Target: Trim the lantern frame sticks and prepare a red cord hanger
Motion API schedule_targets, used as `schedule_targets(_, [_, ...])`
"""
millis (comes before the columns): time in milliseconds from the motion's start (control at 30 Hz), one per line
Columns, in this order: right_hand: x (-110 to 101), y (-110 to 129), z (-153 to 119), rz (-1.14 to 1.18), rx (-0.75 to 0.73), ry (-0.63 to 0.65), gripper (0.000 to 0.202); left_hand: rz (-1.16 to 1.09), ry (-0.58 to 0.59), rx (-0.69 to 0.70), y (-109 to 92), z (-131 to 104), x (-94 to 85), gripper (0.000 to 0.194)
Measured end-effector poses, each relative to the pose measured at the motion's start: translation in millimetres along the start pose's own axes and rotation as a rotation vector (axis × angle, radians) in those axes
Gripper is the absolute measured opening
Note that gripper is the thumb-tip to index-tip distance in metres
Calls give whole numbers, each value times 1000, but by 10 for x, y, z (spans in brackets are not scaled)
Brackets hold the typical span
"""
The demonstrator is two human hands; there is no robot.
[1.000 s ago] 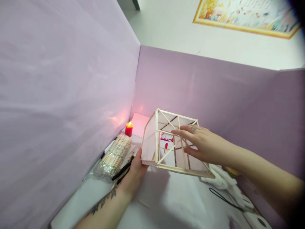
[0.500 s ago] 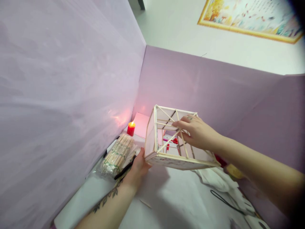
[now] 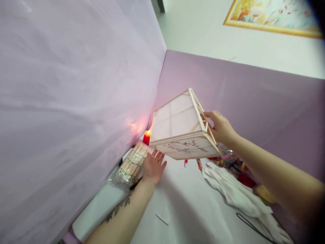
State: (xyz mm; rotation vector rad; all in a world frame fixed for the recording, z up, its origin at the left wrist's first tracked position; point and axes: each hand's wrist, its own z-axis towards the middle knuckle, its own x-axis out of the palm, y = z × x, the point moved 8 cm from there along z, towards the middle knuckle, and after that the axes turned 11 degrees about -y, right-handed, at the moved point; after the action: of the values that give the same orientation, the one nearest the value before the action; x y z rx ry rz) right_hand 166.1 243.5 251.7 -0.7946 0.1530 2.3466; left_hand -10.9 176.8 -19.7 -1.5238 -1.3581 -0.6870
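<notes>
A box-shaped lantern [image 3: 175, 117] of thin wooden sticks and white paper is held tilted in the air, its lower side painted with red blossoms on branches. My right hand [image 3: 219, 127] grips the stick frame at its right end, fingers curled round the sticks. Just below the lantern's left part, my left hand [image 3: 153, 167] has its palm up and fingers spread, holding nothing. A lit red candle [image 3: 146, 137] stands behind the lantern's left corner. Beside my left hand lies a plastic-wrapped bundle of sticks [image 3: 133, 162].
White cloth [image 3: 236, 189] lies on the right of the white table [image 3: 175, 203], with a black cord [image 3: 254, 225] near it. A loose thin stick [image 3: 161, 219] rests in front. Colourful small items [image 3: 230, 157] are behind the cloth. Purple panels rise at the left and back.
The lantern has turned and risen in my right hand, its open stick side now facing right. My left hand has let go of its lower left corner and opened. The view has shifted slightly.
</notes>
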Motion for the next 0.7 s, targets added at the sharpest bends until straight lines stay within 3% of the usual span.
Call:
schedule_targets(167, [72,358,-32,-130,-253,-94,24,-27,36,141,-223,-54,94,32])
schedule_targets(333, [336,754,71,-97,-445,-15,28,-47,-63,238,-258,8,-16,22])
schedule_targets(500, [617,919,255,-9,-482,102,35,-20,-150,239,-221,85,-130,19])
schedule_targets(700, [773,876,295,12,-438,133,35,52,-224,288,-265,82,-143,23])
